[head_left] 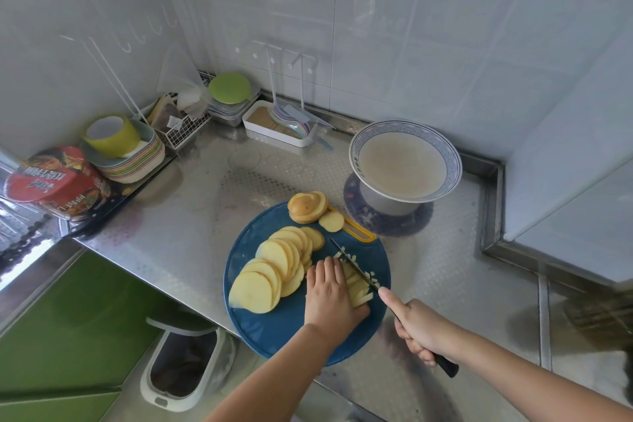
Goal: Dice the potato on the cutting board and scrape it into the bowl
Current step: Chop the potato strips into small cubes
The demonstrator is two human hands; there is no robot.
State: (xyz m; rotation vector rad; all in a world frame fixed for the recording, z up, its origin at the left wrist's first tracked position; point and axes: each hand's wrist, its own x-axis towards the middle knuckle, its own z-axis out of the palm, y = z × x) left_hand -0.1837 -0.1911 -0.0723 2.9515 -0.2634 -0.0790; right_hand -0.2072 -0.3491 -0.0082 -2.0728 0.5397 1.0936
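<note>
Status: dicing is under way, early stage.

The left hand lies over a stack of potato strips at the near right of the cutting board, fingers bent down onto them and pinning the stack. The right hand is wrapped round the knife handle, forefinger stretched along the spine. The blade angles across the far end of the strips, tip pointing away toward the board's yellow handle. Can't tell whether the edge is down on the board or just above it.

Done: a small scatter of diced bits just right of the blade. That's all the dice I can see.

Left: most of it. A fanned row of round slices sits uncut on the left half of the board, right beside the left hand. The end pieces, skin on, sit at the far edge.

The bowl stands on a mat on the steel counter, beyond the board to the right, apart from it. It holds a pale cloudy liquid and no potato that I can see. Scraping not started.

My estimate: well under a quarter done.
</note>
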